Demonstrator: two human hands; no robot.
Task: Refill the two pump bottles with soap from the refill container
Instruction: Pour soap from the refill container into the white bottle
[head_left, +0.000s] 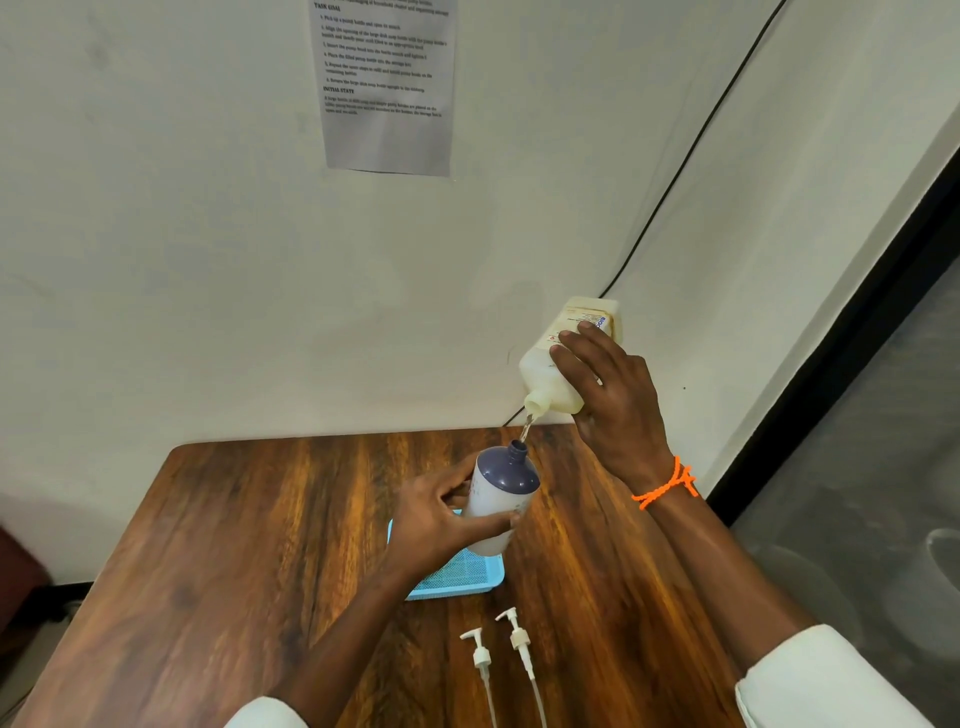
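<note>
My left hand (441, 525) grips a white pump bottle with a dark blue shoulder (501, 493), held tilted above the table with its open neck pointing up and right. My right hand (613, 400) holds the cream refill container (558, 364) tipped mouth-down just above that neck. A thin clear stream of soap (525, 428) runs from the container's mouth into the bottle. Two white pump heads with long tubes (480, 657) (519, 636) lie side by side on the table near me. Only one pump bottle is visible.
A light blue mesh tray (467, 577) sits on the wooden table (260, 545) under the held bottle. A printed sheet (387, 88) hangs on the wall and a black cable (675, 176) runs down it. A dark frame edges the right side.
</note>
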